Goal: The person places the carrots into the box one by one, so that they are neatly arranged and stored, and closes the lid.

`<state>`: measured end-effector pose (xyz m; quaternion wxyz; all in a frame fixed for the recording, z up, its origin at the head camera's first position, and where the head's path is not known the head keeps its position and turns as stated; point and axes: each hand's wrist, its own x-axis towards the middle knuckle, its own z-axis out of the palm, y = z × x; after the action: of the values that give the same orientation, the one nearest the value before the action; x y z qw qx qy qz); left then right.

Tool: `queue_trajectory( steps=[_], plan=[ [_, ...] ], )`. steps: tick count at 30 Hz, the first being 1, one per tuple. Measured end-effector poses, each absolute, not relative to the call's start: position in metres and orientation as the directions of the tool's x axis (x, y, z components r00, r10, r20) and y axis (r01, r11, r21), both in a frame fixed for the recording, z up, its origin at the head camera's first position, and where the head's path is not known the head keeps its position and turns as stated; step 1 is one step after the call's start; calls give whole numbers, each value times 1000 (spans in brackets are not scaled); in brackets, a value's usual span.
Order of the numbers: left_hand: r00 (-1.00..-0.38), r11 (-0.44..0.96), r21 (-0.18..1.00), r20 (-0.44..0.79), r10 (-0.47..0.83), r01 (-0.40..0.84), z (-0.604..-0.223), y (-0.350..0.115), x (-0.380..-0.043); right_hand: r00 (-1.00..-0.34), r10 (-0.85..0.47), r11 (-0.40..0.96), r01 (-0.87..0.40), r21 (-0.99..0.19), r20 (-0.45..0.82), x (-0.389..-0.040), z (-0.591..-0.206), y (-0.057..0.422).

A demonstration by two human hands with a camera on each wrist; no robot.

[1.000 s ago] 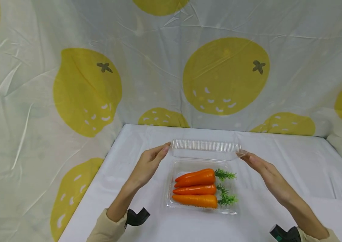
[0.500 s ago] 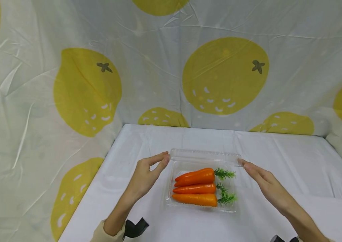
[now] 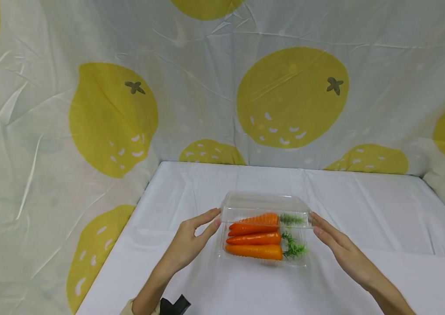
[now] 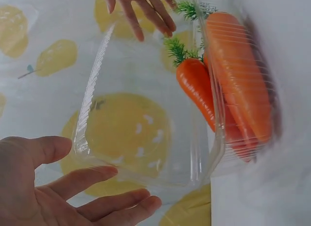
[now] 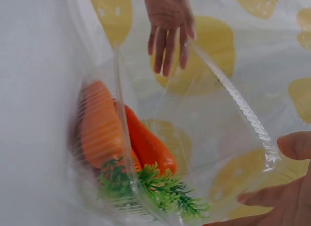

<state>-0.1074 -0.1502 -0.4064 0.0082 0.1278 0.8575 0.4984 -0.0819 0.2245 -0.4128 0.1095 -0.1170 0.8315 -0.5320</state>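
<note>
A clear plastic clamshell box lies on the white cloth with several orange carrots inside, their green tops to the right. Its transparent lid is tilted over the far part of the box, partly covering the rear carrots. My left hand touches the lid's left front corner with thumb and fingertips, the fingers mostly straight. At the right front corner, my right hand touches the lid the same way. In the left wrist view the thumb and the index finger lie along the lid's corner.
The white-covered table extends around the box. Behind and to the left hangs a pale curtain printed with yellow lemons. A black wrist device sits by the left sleeve.
The lid has swung down and toward me from a more upright position, now overlapping the rear carrots. Both hands have moved down and nearer with it. The box's near edge has risen slightly in view.
</note>
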Motion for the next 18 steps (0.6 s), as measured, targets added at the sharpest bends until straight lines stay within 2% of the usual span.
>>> queue_trajectory(
  steps=[18],
  plan=[
    [-954,408,885,115,276,225,-450,-145,-119,-934,-352,381,-82,-921,-62,-85,-457,227]
  ],
)
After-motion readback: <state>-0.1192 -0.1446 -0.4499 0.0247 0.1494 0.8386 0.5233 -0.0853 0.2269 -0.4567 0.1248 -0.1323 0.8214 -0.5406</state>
